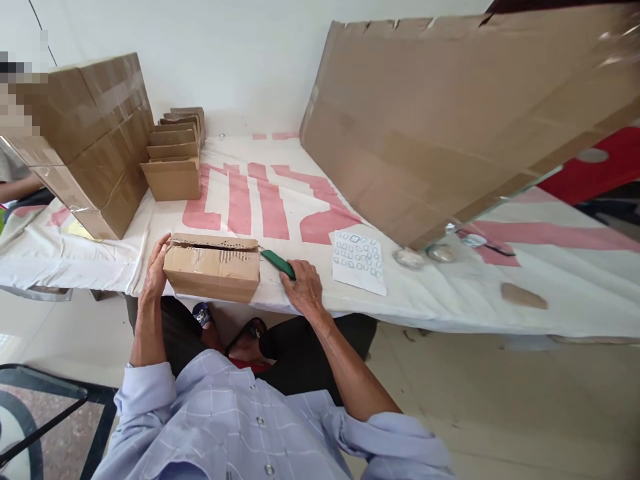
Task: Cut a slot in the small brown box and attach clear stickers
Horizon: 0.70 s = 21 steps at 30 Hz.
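Note:
A small brown cardboard box (213, 270) lies at the table's front edge, with a dark slit and ragged cardboard along its top. My left hand (156, 270) grips the left end of this box, its fingers against the side. In my right hand (303, 285) is a green-handled box cutter (277, 263), its tip pointing left at the box's upper right corner. Whether the blade touches the cardboard is hard to make out. Right of that hand lies a white paper sheet (359, 261) with rows of small drawn shapes.
Stacked taped boxes (107, 133) stand at left, beside a row of open cartons (174, 177). A large cardboard sheet (440, 113) leans at right. Tape rolls (441, 253), glasses (487, 245) and a cardboard scrap (524, 295) lie on the cloth-covered table (440, 303). Another person's arm (21, 188) shows far left.

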{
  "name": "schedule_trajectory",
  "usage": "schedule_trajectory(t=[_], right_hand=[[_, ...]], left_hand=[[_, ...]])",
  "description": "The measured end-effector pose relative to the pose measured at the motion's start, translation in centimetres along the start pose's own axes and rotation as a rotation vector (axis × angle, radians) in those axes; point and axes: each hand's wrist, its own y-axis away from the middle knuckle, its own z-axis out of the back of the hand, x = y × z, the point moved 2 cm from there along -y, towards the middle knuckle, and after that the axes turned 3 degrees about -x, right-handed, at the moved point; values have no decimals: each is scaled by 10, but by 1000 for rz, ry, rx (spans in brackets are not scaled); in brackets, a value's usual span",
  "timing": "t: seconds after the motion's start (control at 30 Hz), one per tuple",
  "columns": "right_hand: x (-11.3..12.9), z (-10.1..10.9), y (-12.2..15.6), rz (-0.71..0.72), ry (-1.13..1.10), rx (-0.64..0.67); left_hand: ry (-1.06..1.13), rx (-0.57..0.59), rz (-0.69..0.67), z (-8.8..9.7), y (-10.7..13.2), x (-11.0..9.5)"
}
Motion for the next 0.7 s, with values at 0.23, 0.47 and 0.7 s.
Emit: schedule_trajectory(t=[0.23, 0.47, 0.7], right_hand=[[-5, -8, 1, 32, -5, -16], [-8, -10, 1, 57, -7, -50], [-4, -5, 1, 73, -24, -59]], left_hand=[[133, -3, -71, -5, 16, 4], [219, 107, -59, -7, 30, 3], [237, 174, -118, -2, 32, 9]])
